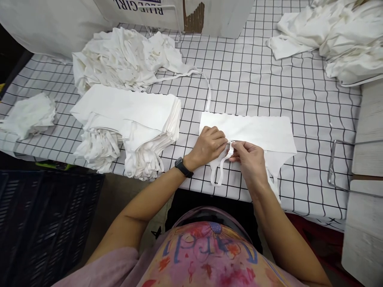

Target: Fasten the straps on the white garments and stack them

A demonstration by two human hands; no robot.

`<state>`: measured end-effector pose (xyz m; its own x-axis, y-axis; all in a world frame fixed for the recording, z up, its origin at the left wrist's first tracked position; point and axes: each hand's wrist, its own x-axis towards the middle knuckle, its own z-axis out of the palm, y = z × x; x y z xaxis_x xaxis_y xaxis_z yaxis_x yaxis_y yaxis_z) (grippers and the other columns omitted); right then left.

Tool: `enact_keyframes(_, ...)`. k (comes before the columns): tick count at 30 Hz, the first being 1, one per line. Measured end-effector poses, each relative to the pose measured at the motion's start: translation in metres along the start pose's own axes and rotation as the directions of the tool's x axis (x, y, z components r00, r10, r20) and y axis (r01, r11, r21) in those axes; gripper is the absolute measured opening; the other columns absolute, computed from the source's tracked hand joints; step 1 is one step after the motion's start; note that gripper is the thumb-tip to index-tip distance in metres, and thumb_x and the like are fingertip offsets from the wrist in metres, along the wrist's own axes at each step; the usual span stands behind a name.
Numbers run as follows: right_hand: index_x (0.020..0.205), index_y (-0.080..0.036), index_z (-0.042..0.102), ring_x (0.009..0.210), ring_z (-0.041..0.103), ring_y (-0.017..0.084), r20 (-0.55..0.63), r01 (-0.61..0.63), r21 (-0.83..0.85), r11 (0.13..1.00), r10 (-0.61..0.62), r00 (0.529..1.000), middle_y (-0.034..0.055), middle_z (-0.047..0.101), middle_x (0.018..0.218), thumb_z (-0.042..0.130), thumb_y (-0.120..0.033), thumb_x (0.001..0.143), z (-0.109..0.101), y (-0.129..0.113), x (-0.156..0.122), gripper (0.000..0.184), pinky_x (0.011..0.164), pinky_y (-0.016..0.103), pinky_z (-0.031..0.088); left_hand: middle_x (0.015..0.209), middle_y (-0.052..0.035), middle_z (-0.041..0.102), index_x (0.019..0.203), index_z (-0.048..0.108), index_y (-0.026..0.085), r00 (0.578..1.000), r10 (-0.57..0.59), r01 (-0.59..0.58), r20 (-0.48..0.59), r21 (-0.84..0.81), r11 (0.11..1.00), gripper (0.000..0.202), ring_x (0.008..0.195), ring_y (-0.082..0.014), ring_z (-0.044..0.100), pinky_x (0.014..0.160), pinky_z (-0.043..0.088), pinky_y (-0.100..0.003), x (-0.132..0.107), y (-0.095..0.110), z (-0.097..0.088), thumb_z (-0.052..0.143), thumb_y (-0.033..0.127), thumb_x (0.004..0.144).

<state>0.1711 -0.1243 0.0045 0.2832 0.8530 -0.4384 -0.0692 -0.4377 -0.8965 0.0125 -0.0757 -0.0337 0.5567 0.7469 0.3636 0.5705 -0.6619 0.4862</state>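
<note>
A white bra top (257,129) with thin straps lies flat on the table in front of me, its wide straight band on the far side. My right hand (249,157) pinches one shoulder strap (220,172) close to its small slider. The strap hangs toward me in a loop. My left hand (208,144), with a black watch on the wrist, rests on the top with curled fingers; its fingertips meet the strap's upper end, partly hidden. Left of it sits a neat stack of similar white tops (128,109), straps bunched on the near side.
A loose heap of white garments (122,56) lies behind the stack, with a smaller pile (31,113) far left. Another heap (344,36) is at the back right. A cardboard box (218,18) stands at the back. A dark crate (44,215) sits below left of the checked tablecloth (236,75).
</note>
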Motion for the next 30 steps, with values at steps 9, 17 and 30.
enact_keyframes(9,0.067,-0.017,0.071,0.049,0.059,0.009,0.033,-0.008,-0.035,0.999,0.009,0.999,-0.0019,0.061,0.06,0.076,-0.028,0.079,0.001,-0.003,-0.002,0.017,0.053,0.022,0.058,0.091,-0.0061,0.07,0.084,0.068,0.019,0.999,0.042,-0.042,0.018,0.03,0.999,0.033,0.092,-0.0219,0.057,0.087,0.041,-0.042,0.0,0.006,-0.003,0.043,0.019,0.106)
enact_keyframes(17,0.061,-0.017,0.068,0.047,0.054,0.008,0.136,-0.009,-0.044,0.999,0.015,0.991,-0.003,0.058,0.056,0.076,-0.026,0.078,-0.002,-0.002,0.002,0.02,0.05,0.02,0.053,0.086,-0.0068,0.067,0.077,0.063,0.019,0.995,0.1,-0.1,0.015,0.045,0.994,0.037,0.088,-0.021,0.055,0.085,0.044,-0.04,0.002,0.005,-0.002,0.04,0.018,0.106)
enact_keyframes(30,0.067,-0.016,0.072,0.046,0.053,0.008,0.236,-0.049,-0.05,0.998,0.059,0.97,0.0006,0.064,0.053,0.081,-0.031,0.076,-0.005,0.0,0.002,0.02,0.046,0.018,0.046,0.083,-0.0057,0.066,0.075,0.06,0.018,0.981,0.185,-0.176,-0.055,0.138,0.975,0.03,0.085,-0.02,0.056,0.081,0.047,-0.037,-0.001,0.0,0.004,0.048,0.01,0.101)
